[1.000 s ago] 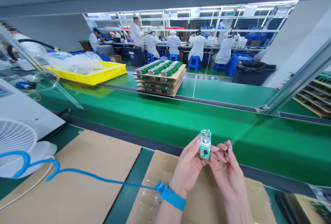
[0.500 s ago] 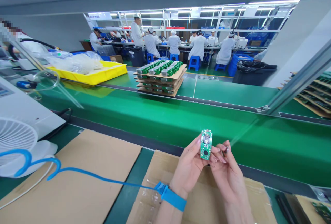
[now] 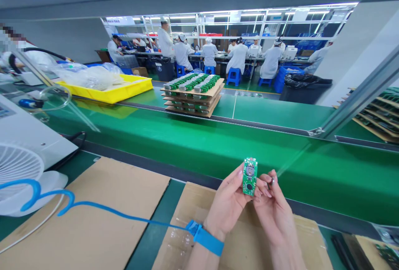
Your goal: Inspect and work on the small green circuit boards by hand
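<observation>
A small green circuit board [image 3: 249, 176] with a round silver coin cell near its top stands upright between both my hands, above a sheet of cardboard [image 3: 240, 236]. My left hand [image 3: 227, 205] pinches its left edge with thumb and fingers. My right hand [image 3: 273, 209] grips its lower right edge, and a small shiny piece [image 3: 272, 181] shows at its fingertips. A blue strap [image 3: 208, 238] circles my left wrist, and its blue coiled cord [image 3: 93, 207] runs off to the left.
A green conveyor belt [image 3: 218, 145] runs across in front. Beyond it stand stacked cardboard trays of green boards [image 3: 193, 93] and a yellow tray [image 3: 115, 89] with plastic bags. A white fan [image 3: 18, 170] sits at left. Several people in white coats work at far benches.
The board and both hands have sunk slightly lower in view; the grip is unchanged.
</observation>
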A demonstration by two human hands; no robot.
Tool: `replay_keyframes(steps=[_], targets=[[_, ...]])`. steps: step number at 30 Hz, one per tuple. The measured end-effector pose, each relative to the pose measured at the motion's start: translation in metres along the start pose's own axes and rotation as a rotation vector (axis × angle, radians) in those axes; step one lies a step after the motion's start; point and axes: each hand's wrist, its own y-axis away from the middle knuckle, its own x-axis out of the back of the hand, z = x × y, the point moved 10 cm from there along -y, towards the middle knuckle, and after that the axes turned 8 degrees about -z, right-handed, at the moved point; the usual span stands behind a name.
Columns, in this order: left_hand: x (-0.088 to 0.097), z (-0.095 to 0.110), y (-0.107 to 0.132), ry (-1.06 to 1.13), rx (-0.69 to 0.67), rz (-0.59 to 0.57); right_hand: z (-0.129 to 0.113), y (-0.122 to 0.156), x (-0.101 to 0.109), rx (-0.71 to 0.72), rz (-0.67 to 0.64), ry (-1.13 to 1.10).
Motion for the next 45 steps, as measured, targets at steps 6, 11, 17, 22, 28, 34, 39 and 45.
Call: replay_keyframes(steps=[6, 11, 17, 22, 28, 34, 39, 45], targets=[[0.002, 0.000, 0.002, 0.006, 0.007, 0.017, 0.000, 0.001, 0.001, -0.009, -0.001, -0.003], [0.007, -0.002, 0.003, 0.020, 0.008, 0.050, -0.001, 0.000, 0.001, -0.011, -0.009, 0.002], [0.008, -0.003, 0.003, 0.019, 0.017, 0.064, 0.000, 0.000, 0.000, -0.009, -0.020, 0.005], [0.009, -0.004, 0.003, 0.033, 0.014, 0.063, 0.001, 0.000, 0.001, -0.010, -0.020, 0.009], [0.009, -0.005, 0.002, 0.055, 0.025, 0.057, 0.000, 0.001, 0.000, -0.008, -0.019, 0.019], [0.009, -0.005, 0.002, 0.050, 0.030, 0.061, 0.000, 0.001, -0.001, -0.009, -0.027, 0.039], [0.009, -0.004, 0.003, 0.048, 0.025, 0.069, 0.000, 0.001, -0.002, -0.014, -0.032, 0.050], [0.009, -0.004, 0.003, 0.042, 0.027, 0.071, 0.001, 0.001, -0.001, -0.014, -0.024, 0.058]])
